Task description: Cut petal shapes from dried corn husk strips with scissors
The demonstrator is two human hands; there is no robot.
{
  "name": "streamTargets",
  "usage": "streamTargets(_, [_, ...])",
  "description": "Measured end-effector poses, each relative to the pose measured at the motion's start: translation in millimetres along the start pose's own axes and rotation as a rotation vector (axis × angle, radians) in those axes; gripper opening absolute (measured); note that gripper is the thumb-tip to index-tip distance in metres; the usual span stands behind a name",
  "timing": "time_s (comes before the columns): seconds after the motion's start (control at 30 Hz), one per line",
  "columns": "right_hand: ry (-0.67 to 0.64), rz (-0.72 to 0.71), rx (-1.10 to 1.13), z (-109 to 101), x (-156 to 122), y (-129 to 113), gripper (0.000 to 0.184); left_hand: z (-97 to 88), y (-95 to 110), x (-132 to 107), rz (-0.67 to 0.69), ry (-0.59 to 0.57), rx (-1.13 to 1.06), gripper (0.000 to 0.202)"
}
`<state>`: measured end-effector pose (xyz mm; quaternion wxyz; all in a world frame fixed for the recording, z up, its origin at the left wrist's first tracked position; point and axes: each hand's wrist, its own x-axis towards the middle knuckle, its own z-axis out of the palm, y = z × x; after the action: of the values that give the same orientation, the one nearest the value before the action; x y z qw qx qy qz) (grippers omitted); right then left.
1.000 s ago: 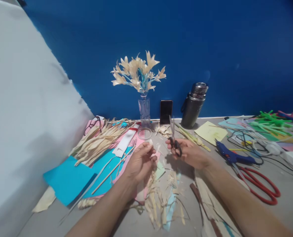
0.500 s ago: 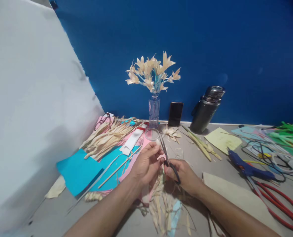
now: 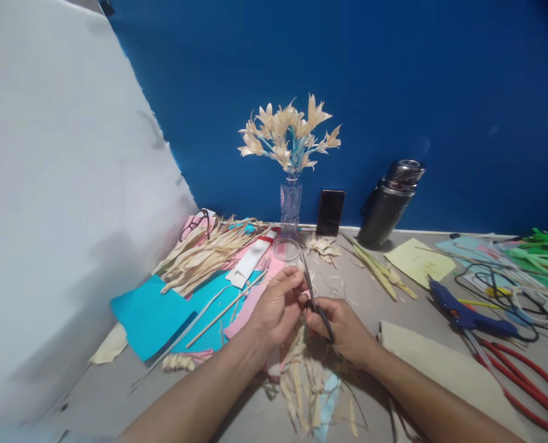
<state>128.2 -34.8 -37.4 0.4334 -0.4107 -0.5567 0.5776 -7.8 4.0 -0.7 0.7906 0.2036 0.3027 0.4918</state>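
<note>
My right hand [image 3: 341, 326] grips small black scissors [image 3: 314, 296], blades pointing up and away. Right beside the blades, my left hand [image 3: 278, 307] pinches a small pale piece whose nature I cannot make out. Both hands hover close together above a heap of cream husk strips [image 3: 306, 381] on the grey table [image 3: 93, 400].
A vase of husk flowers [image 3: 290, 154], a phone [image 3: 330, 212] and a dark flask [image 3: 388, 203] stand by the blue wall. Blue paper [image 3: 149, 317] and dried husks [image 3: 204, 252] lie left. A blue glue gun [image 3: 463, 314], red shears [image 3: 527, 381], cables and green stems [image 3: 542, 252] lie right.
My right hand brought the scissors down and left until they met my left hand over the husk heap. The view shifted, so everything slid rightward.
</note>
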Motion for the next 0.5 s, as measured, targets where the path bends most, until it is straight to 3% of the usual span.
streamTargets(0.2, [0.021, 0.04, -0.004, 0.4, 0.5, 4.6, 0.057, -0.7, 0.1, 0.5, -0.004, -0.017, -0.002, 0.03])
streamTargets(0.5, [-0.007, 0.078, -0.04, 1.5, -2.6, -8.3, 0.062, -0.1, 0.8, -0.6, -0.004, -0.038, -0.009, 0.025])
